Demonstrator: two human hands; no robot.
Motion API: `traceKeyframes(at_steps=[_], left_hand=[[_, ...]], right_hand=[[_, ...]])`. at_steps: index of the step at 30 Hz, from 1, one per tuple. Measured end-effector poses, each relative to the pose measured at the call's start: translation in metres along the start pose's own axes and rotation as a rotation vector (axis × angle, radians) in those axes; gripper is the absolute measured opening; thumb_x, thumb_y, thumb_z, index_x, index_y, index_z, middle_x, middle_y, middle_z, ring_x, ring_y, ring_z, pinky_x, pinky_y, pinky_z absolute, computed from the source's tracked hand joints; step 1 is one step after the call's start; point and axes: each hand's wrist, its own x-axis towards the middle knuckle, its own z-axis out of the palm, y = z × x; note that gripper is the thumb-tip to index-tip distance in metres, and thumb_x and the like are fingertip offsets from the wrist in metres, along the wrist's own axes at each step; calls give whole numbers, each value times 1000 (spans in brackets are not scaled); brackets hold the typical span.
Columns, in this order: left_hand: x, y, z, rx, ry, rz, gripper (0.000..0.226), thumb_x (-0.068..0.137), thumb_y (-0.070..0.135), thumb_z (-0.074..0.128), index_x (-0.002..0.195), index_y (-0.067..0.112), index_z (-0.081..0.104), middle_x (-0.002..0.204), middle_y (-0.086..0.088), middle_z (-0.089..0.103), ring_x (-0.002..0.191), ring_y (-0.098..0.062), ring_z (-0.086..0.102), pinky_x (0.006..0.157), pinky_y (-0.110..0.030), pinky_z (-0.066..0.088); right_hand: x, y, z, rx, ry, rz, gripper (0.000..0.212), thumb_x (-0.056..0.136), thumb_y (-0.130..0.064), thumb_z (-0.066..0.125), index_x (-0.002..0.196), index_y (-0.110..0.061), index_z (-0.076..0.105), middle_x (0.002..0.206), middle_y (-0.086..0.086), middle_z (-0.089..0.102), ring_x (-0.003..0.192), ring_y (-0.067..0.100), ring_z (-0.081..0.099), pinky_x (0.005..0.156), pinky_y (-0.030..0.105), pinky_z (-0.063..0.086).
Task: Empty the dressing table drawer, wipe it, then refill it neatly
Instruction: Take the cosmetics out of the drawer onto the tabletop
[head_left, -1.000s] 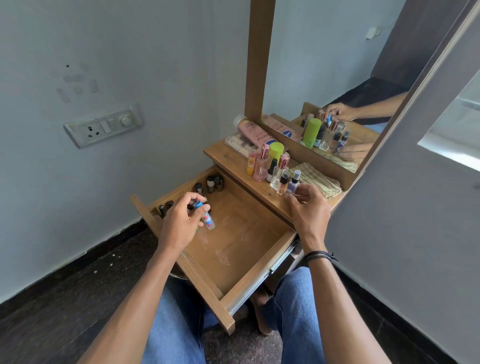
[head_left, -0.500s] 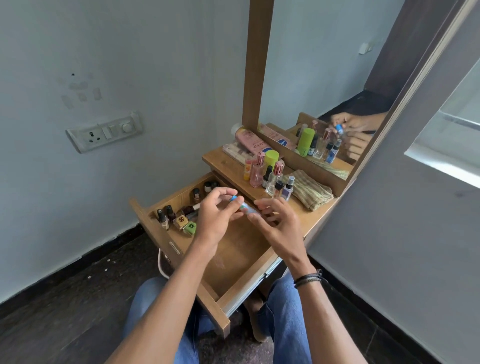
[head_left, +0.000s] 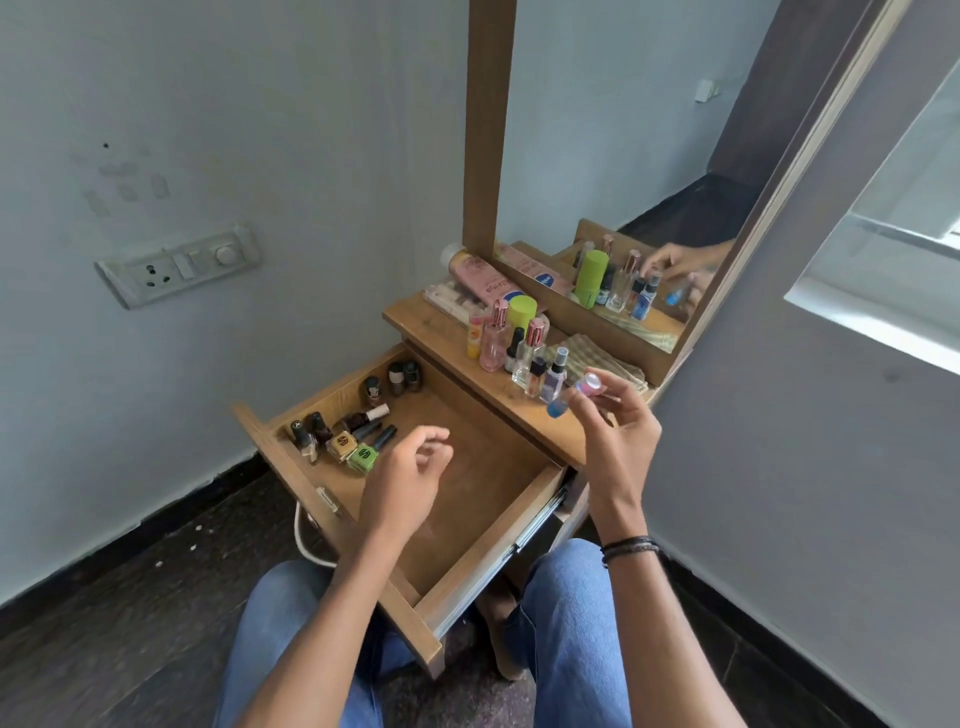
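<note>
Small bottle held over a dressing-table top beside an open, partly emptied drawer.

A small clear bottle with a blue cap and pink end (head_left: 574, 393) is pinched, tilted, between the thumb and fingertips of the right hand (head_left: 618, 431). It is held in the air just beside a cluster of glass perfume and spray bottles (head_left: 519, 348) standing on the wooden table top (head_left: 441, 332). The left hand (head_left: 405, 478) hovers over the open wooden drawer (head_left: 483, 483) with fingers loosely curled and nothing held. Small nail-polish bottles (head_left: 343, 441) are grouped in the drawer's far left corner. A folded striped cloth (head_left: 587, 353) lies on the top. The emptying step is judged to be in hand. Next, the bottle needs to be set upright without its neighbours being knocked, and the polishes lifted out.
</note>
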Motion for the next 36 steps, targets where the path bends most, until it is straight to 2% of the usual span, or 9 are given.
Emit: traceKeyframes(at_steps=[4, 7, 11, 16, 23, 26, 28, 32, 36], left_hand=[[-4, -6, 2, 92, 18, 45, 14, 96, 23, 63, 107, 30, 67, 93, 13, 70, 82, 3, 63, 58, -18, 50], [-7, -2, 11, 144, -56, 112, 16, 95, 24, 65, 110, 30, 64, 96, 17, 67, 82, 3, 63, 65, -23, 55], [-8, -6, 16, 159, -87, 160, 18, 94, 25, 68, 111, 30, 64, 97, 19, 65, 82, 4, 62, 67, -21, 55], [-4, -8, 12, 47, -106, 85, 16, 94, 25, 66, 109, 32, 65, 96, 17, 67, 86, 3, 64, 74, -25, 55], [-2, -8, 6, -63, -116, -3, 14, 94, 27, 67, 103, 37, 66, 94, 22, 67, 88, 4, 64, 70, -18, 52], [-2, -7, 6, -68, -121, -8, 13, 94, 28, 67, 103, 37, 67, 94, 23, 66, 88, 5, 64, 73, -21, 54], [-1, -8, 6, -71, -121, -10, 12, 94, 28, 67, 103, 36, 67, 95, 23, 67, 88, 5, 64, 73, -23, 54], [-1, -8, 6, -80, -125, -15, 12, 94, 28, 66, 103, 37, 67, 95, 22, 67, 88, 2, 65, 73, -25, 55], [-2, -7, 5, -89, -123, -27, 12, 94, 28, 65, 104, 36, 66, 98, 20, 67, 87, 3, 64, 72, -21, 54]], right_hand=[[2, 9, 7, -226, 39, -101, 20, 85, -13, 78, 100, -27, 73, 103, -4, 67, 87, 3, 68, 77, 17, 54], [1, 16, 12, -337, 16, -161, 18, 89, -16, 77, 106, -13, 74, 104, -6, 64, 90, 5, 67, 83, 22, 56], [5, 22, 13, -420, -5, -148, 24, 89, -18, 78, 111, -9, 72, 108, -4, 64, 94, 13, 68, 85, 24, 56], [11, 23, 17, -500, 16, -121, 22, 88, -17, 78, 109, -13, 71, 108, -2, 68, 85, 3, 67, 76, 8, 50], [21, 15, 23, -606, -16, 7, 21, 88, -17, 77, 108, -21, 73, 104, -8, 75, 82, 2, 67, 64, 2, 35], [27, 11, 27, -665, -13, 6, 23, 87, -14, 76, 110, -18, 74, 104, -6, 76, 80, 3, 62, 61, 0, 29], [30, 9, 30, -667, -22, -1, 25, 87, -10, 75, 111, -16, 73, 104, -3, 77, 81, 5, 63, 65, 5, 38], [30, 9, 34, -641, -40, -16, 32, 86, -2, 71, 116, -13, 72, 104, 1, 77, 87, 9, 68, 84, 29, 57], [28, 13, 32, -620, -32, -41, 33, 87, -1, 69, 118, -11, 71, 109, 1, 76, 94, 12, 72, 87, 28, 58]])
